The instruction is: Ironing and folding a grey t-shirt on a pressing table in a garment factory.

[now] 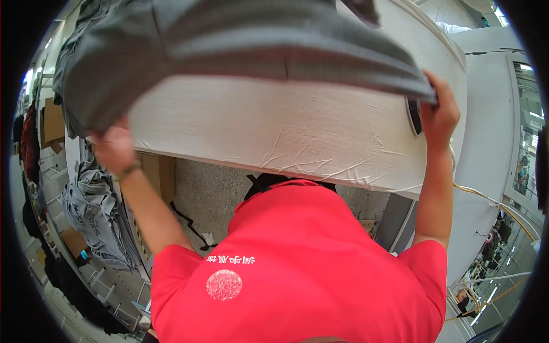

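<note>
Grey garment point(240, 51) above bench point(274, 126); right hand point(441, 114) fingers pinching its end; left hand point(114, 147) blurred, can't tell grip. Uneven pull could skew it; wrinkled front edge, crease it.

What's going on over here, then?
A person in a red shirt is holding a grey cloth stretched between the left hand and right hand, over a white table. The cloth is blurred, probably moving. More grey clothes hang at the left.
</note>
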